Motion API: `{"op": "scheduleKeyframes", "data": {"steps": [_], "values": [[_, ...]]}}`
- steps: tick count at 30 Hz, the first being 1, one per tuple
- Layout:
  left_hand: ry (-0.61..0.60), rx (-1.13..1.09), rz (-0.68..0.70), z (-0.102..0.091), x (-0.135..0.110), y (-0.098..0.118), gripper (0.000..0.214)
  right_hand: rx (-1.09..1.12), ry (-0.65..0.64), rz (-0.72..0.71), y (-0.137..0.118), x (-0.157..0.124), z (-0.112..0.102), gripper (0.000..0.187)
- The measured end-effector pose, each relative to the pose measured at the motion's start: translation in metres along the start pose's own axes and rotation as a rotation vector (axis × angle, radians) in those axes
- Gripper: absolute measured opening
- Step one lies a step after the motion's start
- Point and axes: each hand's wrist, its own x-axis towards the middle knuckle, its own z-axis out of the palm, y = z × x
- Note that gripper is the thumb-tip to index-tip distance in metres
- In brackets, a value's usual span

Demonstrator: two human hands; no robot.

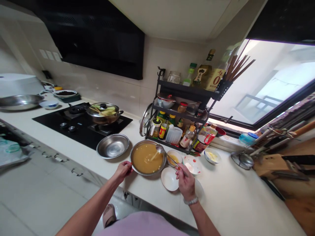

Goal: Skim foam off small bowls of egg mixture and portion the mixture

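A steel bowl (134, 152) of yellow-brown liquid stands at the counter's front edge. My left hand (122, 170) is closed on its near-left rim. My right hand (185, 181) is closed on the handle of a metal spoon (161, 150), whose bowl hovers over the liquid's far-right side. Right of the steel bowl stand a small bowl with yellow sauce (174, 158), an empty white bowl (169, 179) and a white dish with red spots (192, 164).
An empty steel bowl (113, 146) sits left of the full one. A lidded pan (104, 113) rests on the black hob (81, 126). A spice rack (183, 108) stands behind. Knives and a wooden board (273, 162) lie to the right.
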Motion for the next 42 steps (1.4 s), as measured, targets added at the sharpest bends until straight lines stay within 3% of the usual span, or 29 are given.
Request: {"op": "scheduleKeyframes", "data": {"steps": [5,10,13,17,20,26,36,42], "values": [[-0.004,0.0,-0.002,-0.001,0.001,0.0,0.036,-0.226,0.064,-0.058,0.019,0.005,-0.024,0.033],[-0.018,-0.003,-0.001,0.0,-0.001,0.001,0.036,-0.307,0.12,0.075,0.042,0.004,-0.038,0.046],[-0.019,-0.004,0.0,0.0,-0.002,0.002,0.037,-0.219,0.19,0.253,0.05,0.0,-0.037,0.05],[-0.012,-0.004,-0.003,0.0,-0.002,0.002,0.037,0.045,0.409,0.456,0.051,0.002,-0.035,0.043],[-0.01,-0.006,-0.005,0.001,-0.003,0.003,0.037,0.166,0.498,0.494,0.05,0.008,-0.038,0.036],[-0.011,-0.006,-0.014,0.001,-0.004,0.005,0.036,0.214,0.555,0.495,0.043,0.014,-0.046,0.028],[-0.003,-0.008,-0.013,0.001,-0.004,0.004,0.036,0.246,0.504,0.441,0.01,0.024,-0.037,0.035],[0.005,-0.01,-0.009,0.002,-0.004,0.004,0.035,0.201,0.258,0.296,0.001,0.013,-0.011,0.039]]}}
